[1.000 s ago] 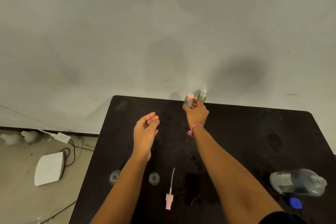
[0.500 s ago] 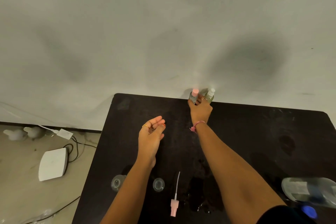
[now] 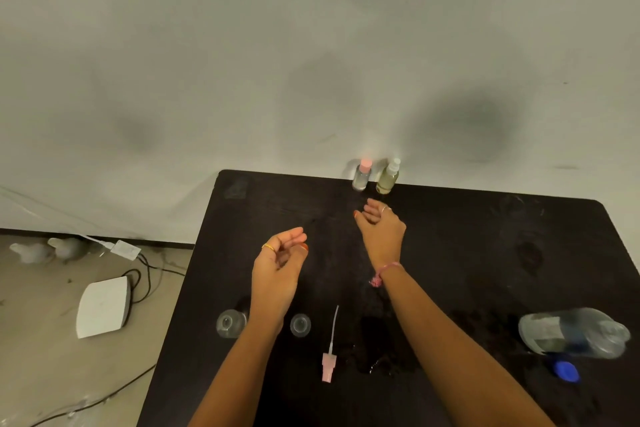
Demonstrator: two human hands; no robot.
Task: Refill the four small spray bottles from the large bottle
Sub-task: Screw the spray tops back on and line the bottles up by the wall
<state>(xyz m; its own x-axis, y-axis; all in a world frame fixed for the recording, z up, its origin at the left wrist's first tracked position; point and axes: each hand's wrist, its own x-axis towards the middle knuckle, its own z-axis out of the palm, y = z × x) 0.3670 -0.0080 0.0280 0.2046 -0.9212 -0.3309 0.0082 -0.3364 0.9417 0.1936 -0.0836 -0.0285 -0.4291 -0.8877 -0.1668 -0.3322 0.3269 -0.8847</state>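
Black surface (image 3: 467, 253): a dark tabletop set against a pale grey wall, its far edge carrying two capped bottles.
Pink-capped spray bottle (image 3: 361, 177): upright at the far edge, clear body, just beside its neighbour on the left.
White-capped spray bottle (image 3: 388, 178): upright at the far edge, yellowish contents, to the right of the pink-capped one.
Right hand (image 3: 381, 232): above the surface, near the two capped bottles but apart from them; fingers loosely curled, holding nothing; a ring on one finger and a pink thread bracelet at the wrist.
Left hand (image 3: 277, 263): raised over the middle of the surface, fingers relaxed and slightly bent, empty; a gold ring shows.
Open small bottle, left (image 3: 230, 322): clear, uncapped, standing near the left edge, partly behind the left forearm.
Open small bottle, right (image 3: 300, 324): clear, uncapped, standing just right of the left forearm.
Pink sprayer head (image 3: 329, 362): lying flat between the forearms, its thin dip tube pointing away from the person.
Wet patch (image 3: 377, 347): a glossy spill just right of the sprayer head.
Large bottle (image 3: 575, 333): clear plastic, lying on its side at the right edge, uncapped.
Blue cap (image 3: 566, 370): on the surface just in front of the large bottle.
Floor: a white flat device (image 3: 104, 305) and dark cables lie to the left of the surface.
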